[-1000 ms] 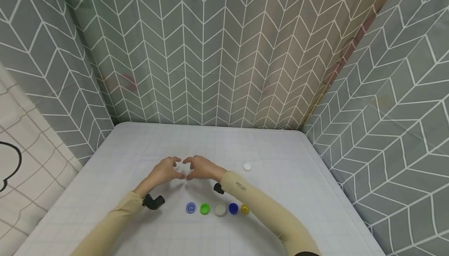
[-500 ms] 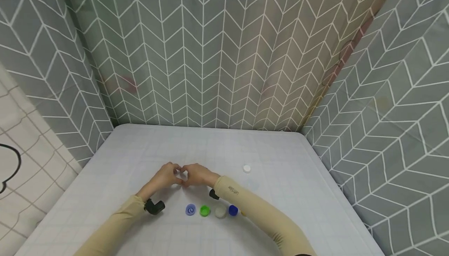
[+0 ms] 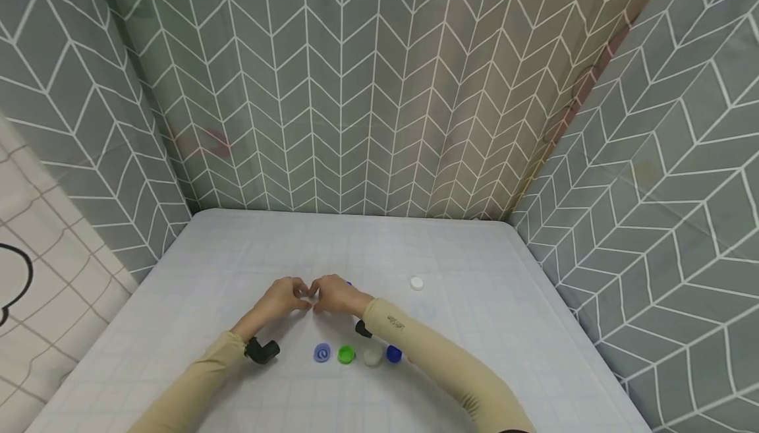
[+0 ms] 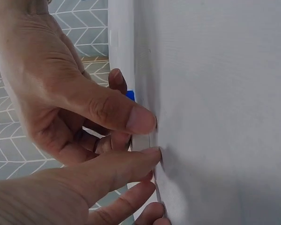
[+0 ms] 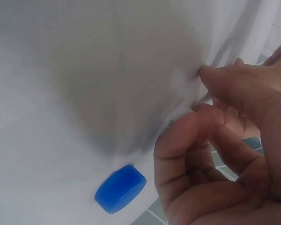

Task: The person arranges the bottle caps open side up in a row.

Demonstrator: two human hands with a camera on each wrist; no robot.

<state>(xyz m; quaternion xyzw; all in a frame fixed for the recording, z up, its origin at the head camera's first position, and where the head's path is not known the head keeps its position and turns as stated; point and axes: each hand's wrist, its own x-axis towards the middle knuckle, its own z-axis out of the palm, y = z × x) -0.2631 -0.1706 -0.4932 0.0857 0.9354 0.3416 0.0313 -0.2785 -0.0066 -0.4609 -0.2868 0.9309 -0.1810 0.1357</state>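
My left hand [image 3: 280,297] and right hand [image 3: 335,294] meet at the middle-left of the white table [image 3: 474,275]. Their fingers bend toward each other, with thumbs and fingertips close to the cloth. Whether they pinch anything between them cannot be made out. In the left wrist view, the right thumb [image 4: 141,119] sits just above the left thumb [image 4: 149,155]. A blue cap [image 5: 120,189] lies on the table beside my right hand's curled fingers; the head view shows only a sliver of it.
In front of the hands runs a row of caps: pale blue [image 3: 322,352], green [image 3: 346,354], greyish white [image 3: 372,354] and dark blue [image 3: 394,354]. A white cap [image 3: 417,283] lies to the right. Patterned curtains [image 3: 356,90] enclose the table.
Both hands have come slightly nearer to me, and the gap between their fingertips has narrowed. The yellow cap is now hidden behind the right sleeve. A sliver of blue shows behind the right hand.
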